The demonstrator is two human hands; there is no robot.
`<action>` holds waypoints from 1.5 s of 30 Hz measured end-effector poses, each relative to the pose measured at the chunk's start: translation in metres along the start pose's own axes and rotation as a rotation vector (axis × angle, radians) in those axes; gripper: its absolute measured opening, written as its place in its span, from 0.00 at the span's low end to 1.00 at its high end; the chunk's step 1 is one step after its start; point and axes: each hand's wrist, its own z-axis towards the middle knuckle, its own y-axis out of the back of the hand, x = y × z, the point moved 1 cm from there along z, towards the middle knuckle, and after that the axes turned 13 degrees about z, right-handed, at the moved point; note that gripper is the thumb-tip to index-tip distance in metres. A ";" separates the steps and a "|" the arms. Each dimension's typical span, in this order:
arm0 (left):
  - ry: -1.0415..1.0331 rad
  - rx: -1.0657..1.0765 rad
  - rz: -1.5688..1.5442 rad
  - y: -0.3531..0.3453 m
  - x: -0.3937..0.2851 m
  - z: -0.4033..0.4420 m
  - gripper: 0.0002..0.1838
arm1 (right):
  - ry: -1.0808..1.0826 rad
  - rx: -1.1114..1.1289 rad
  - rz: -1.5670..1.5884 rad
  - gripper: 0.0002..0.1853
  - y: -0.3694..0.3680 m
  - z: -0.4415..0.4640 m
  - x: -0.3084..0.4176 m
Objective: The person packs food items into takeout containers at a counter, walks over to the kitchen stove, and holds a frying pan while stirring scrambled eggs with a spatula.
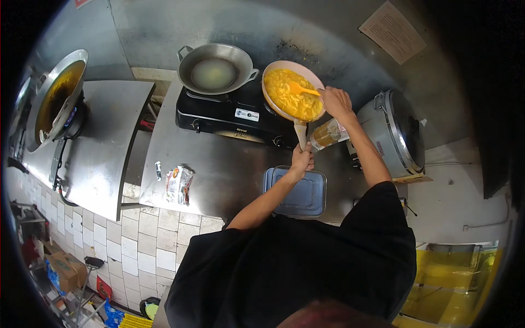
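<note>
A light-coloured frying pan (301, 67) full of soft yellow egg (281, 90) sits on the right side of the black gas stove (219, 117). My left hand (302, 160) is wrapped round the pan's pale handle (300, 134), which points toward me. Above the pan's right edge, my right hand (336, 102) grips an orange spatula (302, 89), its blade in the egg. Just below my right forearm lies a bottle (327, 134) with brownish contents. A blue lidded container (301, 194) is on the counter below my left hand.
A grey wok (215, 70) with cloudy liquid stands on the stove's left side. A large lidded pot (391, 131) is at the right. Opened packaging (179, 186) lies on the metal counter (224, 169). Another wok (57, 98) with oily liquid stands on the far-left burner.
</note>
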 end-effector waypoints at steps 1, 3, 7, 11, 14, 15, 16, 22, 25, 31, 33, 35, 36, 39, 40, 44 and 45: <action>-0.002 0.000 -0.001 -0.001 0.000 0.001 0.12 | 0.005 -0.004 0.019 0.11 0.005 -0.001 0.006; -0.019 -0.018 0.010 -0.002 -0.001 0.003 0.12 | 0.020 0.090 -0.011 0.11 -0.027 -0.006 0.002; -0.021 -0.009 0.021 -0.002 -0.002 0.000 0.12 | 0.031 0.043 0.009 0.11 -0.034 -0.008 -0.008; -0.034 -0.020 0.025 -0.001 0.004 0.004 0.13 | -0.050 0.046 -0.019 0.12 -0.049 -0.004 -0.012; -0.036 -0.011 0.026 -0.002 -0.003 0.002 0.13 | -0.096 0.067 0.067 0.12 -0.030 -0.004 -0.019; -0.033 -0.009 0.021 -0.003 -0.005 0.000 0.13 | -0.134 0.062 0.105 0.13 -0.020 -0.002 -0.017; -0.020 -0.005 0.020 -0.002 -0.005 -0.004 0.13 | -0.124 0.088 0.064 0.12 -0.025 0.000 -0.016; -0.019 -0.024 0.030 -0.002 -0.002 0.001 0.11 | -0.280 0.152 0.174 0.11 -0.019 0.007 -0.042; -0.030 -0.020 -0.001 -0.002 0.001 0.002 0.11 | -0.237 0.139 0.029 0.12 -0.058 0.014 -0.054; -0.023 0.000 -0.013 -0.001 0.001 0.001 0.11 | -0.279 0.154 0.029 0.14 -0.049 0.035 -0.050; -0.032 -0.011 -0.018 -0.002 0.004 0.001 0.11 | -0.286 0.186 0.000 0.15 -0.048 0.029 -0.045; -0.031 -0.010 -0.005 -0.002 0.000 0.002 0.11 | -0.285 0.235 0.015 0.15 -0.029 0.036 -0.040; -0.021 -0.008 0.003 -0.003 -0.002 0.000 0.11 | -0.246 0.208 0.016 0.15 -0.021 0.038 -0.035; -0.029 -0.017 -0.007 0.000 -0.001 0.000 0.11 | -0.132 0.185 -0.014 0.14 -0.031 0.034 -0.028; -0.040 -0.012 -0.012 -0.002 0.001 0.001 0.11 | -0.087 0.206 -0.045 0.14 -0.035 0.031 -0.032; -0.020 0.015 -0.015 0.000 -0.002 0.000 0.11 | -0.009 0.129 -0.009 0.12 -0.010 0.028 -0.012; -0.018 0.007 -0.014 -0.001 -0.003 -0.001 0.11 | -0.017 0.076 0.040 0.11 -0.005 0.026 -0.006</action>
